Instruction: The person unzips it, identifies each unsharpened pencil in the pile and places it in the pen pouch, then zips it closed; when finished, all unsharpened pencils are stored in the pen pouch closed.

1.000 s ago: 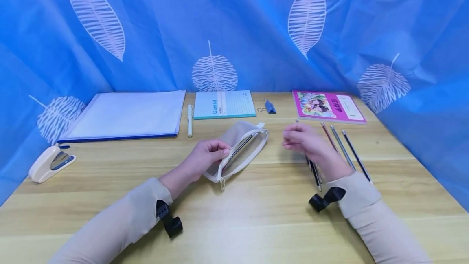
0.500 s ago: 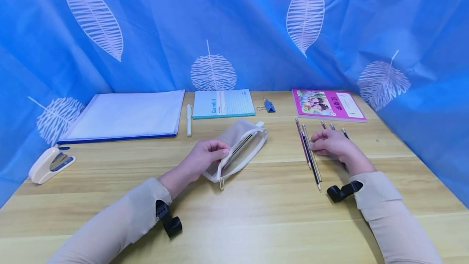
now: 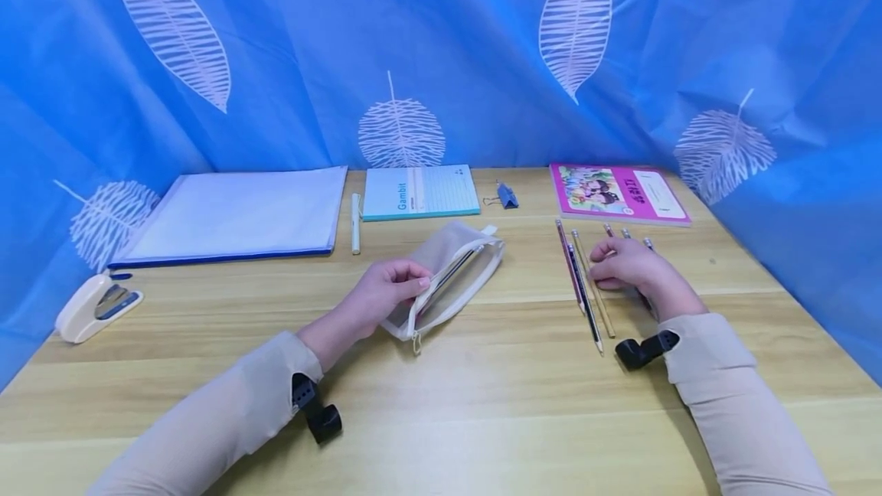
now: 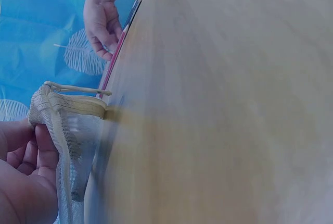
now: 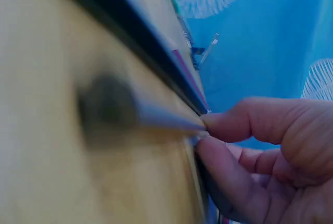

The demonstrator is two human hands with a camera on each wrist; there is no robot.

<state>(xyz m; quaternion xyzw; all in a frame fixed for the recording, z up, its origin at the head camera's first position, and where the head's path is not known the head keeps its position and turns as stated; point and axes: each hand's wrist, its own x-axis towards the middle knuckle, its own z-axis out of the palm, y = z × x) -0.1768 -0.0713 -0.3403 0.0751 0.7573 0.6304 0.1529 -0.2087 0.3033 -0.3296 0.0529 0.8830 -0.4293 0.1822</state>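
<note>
**Left hand pinches pouch open, right hand on pencils**

Left hand (image 3: 382, 298) pinches the near rim of the mesh pouch (image 3: 451, 274), thumb and fingers curled onto the fabric beside the zip. Pouch lies on the table (image 3: 482, 404), mouth spread open, at least 1 dark pencil visible inside; exact count cannot be told. Zip pull hangs off the pouch end just below the grip. In the left wrist view the same hand (image 4: 23, 177) holds the mesh edge (image 4: 65, 125) lifted off the wood.

Right hand (image 3: 630, 268) rests on the loose pencils (image 3: 586, 289), well to the right of the pouch. Fingers curled down, fingertips (image 5: 234, 125) touching 1 pencil's shaft (image 5: 156, 120) in the right wrist view; thumb below it, so it reads as a pinch on that pencil. 3 pencils lie just left of this hand, side by side, tips toward the person. 3 more ends stick out past the fingers on the far side.

Beyond the right hand: pink book (image 3: 620, 194). Beyond the pouch: teal notebook (image 3: 420, 192), binder clip (image 3: 506, 197) to its right, white pen (image 3: 355, 222) to its left. Far left of the left hand: white folder (image 3: 241, 214) and stapler (image 3: 96, 306). Blue leaf-print curtain (image 3: 441, 52) behind everything.
</note>
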